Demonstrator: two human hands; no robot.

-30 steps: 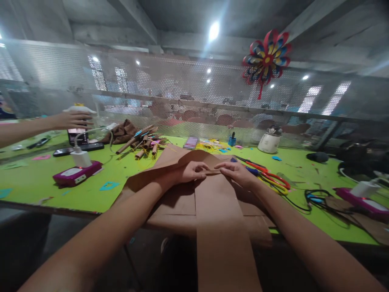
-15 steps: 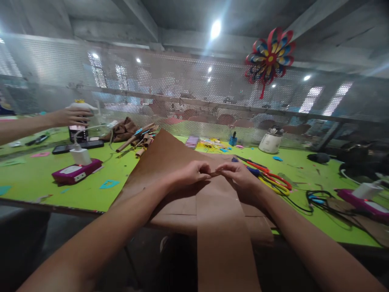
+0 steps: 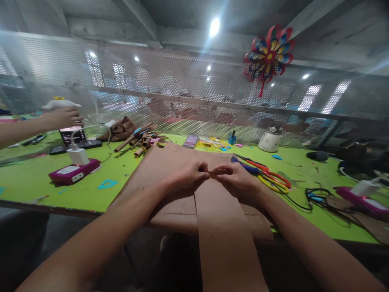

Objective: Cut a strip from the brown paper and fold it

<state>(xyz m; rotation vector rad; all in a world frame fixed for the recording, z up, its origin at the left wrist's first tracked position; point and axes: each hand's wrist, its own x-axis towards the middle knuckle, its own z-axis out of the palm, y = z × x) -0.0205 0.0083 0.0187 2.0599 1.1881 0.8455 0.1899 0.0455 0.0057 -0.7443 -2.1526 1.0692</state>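
Both hands are seen from the head view, brought together at the far end of a long brown paper strip (image 3: 223,227). That end is pinched between thumb and fingertips of the left hand (image 3: 187,175), and the same edge is pinched by the right hand (image 3: 235,178), so that the fingertips of the two hands nearly touch. The strip is laid toward the viewer and hangs over the near edge of the green table (image 3: 39,178). Beneath it a larger brown paper sheet (image 3: 158,162) is spread flat, with creased panels showing under the wrists.

Just right of the right hand, red and yellow scissors (image 3: 267,178) are laid on the table, and beyond them a black cable (image 3: 313,196) is coiled. To the far left a magenta box (image 3: 73,172) carries a white charger (image 3: 77,155). A bundle of rolled brown tubes (image 3: 141,140) is heaped behind the sheet. Another person's hand (image 3: 62,117) is stretched over a phone (image 3: 73,134) at the left. A white kettle-like pot (image 3: 269,140) is set by the perforated screen (image 3: 170,93), from which a paper pinwheel (image 3: 268,52) is hung.
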